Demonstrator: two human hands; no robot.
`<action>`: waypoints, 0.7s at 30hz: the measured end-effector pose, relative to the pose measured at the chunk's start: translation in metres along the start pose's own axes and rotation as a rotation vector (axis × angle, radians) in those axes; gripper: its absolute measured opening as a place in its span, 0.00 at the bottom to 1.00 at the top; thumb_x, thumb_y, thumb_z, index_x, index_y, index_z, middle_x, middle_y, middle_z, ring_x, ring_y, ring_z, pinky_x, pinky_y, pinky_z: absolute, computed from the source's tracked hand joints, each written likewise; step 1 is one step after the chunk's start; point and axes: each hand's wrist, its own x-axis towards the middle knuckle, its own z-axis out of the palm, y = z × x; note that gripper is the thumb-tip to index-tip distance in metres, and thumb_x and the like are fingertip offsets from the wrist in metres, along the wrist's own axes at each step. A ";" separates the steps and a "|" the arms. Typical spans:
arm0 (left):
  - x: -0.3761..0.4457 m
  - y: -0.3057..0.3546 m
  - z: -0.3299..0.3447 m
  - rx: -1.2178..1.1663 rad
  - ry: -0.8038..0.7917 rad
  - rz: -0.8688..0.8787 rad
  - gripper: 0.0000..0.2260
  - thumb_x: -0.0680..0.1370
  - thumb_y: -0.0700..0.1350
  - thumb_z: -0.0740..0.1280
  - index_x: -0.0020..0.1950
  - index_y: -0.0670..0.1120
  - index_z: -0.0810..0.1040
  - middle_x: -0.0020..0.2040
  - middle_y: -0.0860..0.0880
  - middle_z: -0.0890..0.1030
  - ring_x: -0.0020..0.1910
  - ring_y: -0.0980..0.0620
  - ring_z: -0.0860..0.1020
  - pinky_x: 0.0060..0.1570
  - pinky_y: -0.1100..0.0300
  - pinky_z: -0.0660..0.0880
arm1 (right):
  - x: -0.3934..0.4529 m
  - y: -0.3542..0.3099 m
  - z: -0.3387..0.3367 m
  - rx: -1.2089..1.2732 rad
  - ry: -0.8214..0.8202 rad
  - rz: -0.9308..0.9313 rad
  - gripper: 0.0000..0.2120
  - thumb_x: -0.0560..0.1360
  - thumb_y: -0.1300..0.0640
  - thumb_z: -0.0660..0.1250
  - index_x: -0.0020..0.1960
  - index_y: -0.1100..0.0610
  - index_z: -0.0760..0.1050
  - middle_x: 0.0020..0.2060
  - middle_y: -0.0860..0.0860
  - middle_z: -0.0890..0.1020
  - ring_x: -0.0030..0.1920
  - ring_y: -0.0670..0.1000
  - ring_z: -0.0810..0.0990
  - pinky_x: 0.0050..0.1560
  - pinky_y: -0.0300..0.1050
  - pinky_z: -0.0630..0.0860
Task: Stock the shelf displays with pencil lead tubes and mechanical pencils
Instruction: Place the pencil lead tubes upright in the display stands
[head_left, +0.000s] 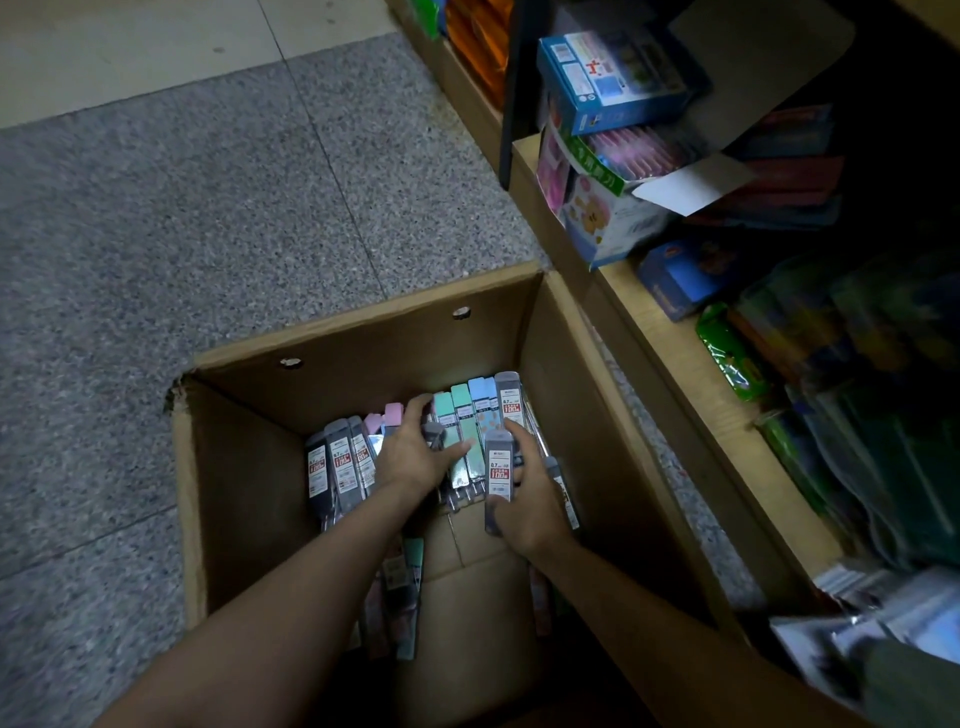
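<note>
An open cardboard box (363, 332) stands on the floor with several pencil lead tubes in it. Grey tubes (340, 467) with red "100" labels lean at its left. Mint, blue and pink tubes (460, 415) lean at the back. My right hand (530, 499) grips a grey lead tube (500, 480) upright, fingers curled round it. My left hand (415, 452) reaches into the pile, its fingers curled round a small grey tube (435, 434) among the pastel ones. More tubes (405, 587) lie on the box floor under my left forearm.
A wooden shelf unit (691, 364) runs along the right of the box, stocked with boxed toys (613, 83), blue packs and green packets (732, 358). Plastic-wrapped packs (883, 618) sit at the lower right. Grey speckled floor tiles (182, 208) lie to the left.
</note>
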 end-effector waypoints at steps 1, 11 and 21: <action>0.001 -0.001 -0.001 0.011 -0.030 0.001 0.36 0.68 0.54 0.78 0.72 0.55 0.65 0.64 0.51 0.78 0.59 0.47 0.78 0.54 0.55 0.75 | 0.001 0.000 0.002 0.002 -0.006 0.006 0.36 0.75 0.73 0.63 0.75 0.47 0.59 0.60 0.58 0.79 0.59 0.55 0.79 0.60 0.52 0.78; -0.004 -0.001 -0.013 0.068 -0.135 0.154 0.32 0.64 0.45 0.81 0.62 0.53 0.70 0.56 0.50 0.79 0.54 0.47 0.78 0.51 0.50 0.76 | 0.004 0.003 0.009 0.017 0.000 0.025 0.32 0.76 0.68 0.66 0.75 0.48 0.61 0.63 0.54 0.78 0.61 0.51 0.78 0.61 0.54 0.77; -0.040 0.012 -0.044 -0.075 -0.097 0.311 0.17 0.76 0.42 0.70 0.61 0.51 0.70 0.52 0.50 0.81 0.52 0.49 0.80 0.53 0.50 0.77 | -0.013 -0.026 -0.015 -0.026 0.008 -0.063 0.37 0.70 0.72 0.70 0.64 0.38 0.62 0.47 0.42 0.80 0.48 0.37 0.82 0.42 0.31 0.78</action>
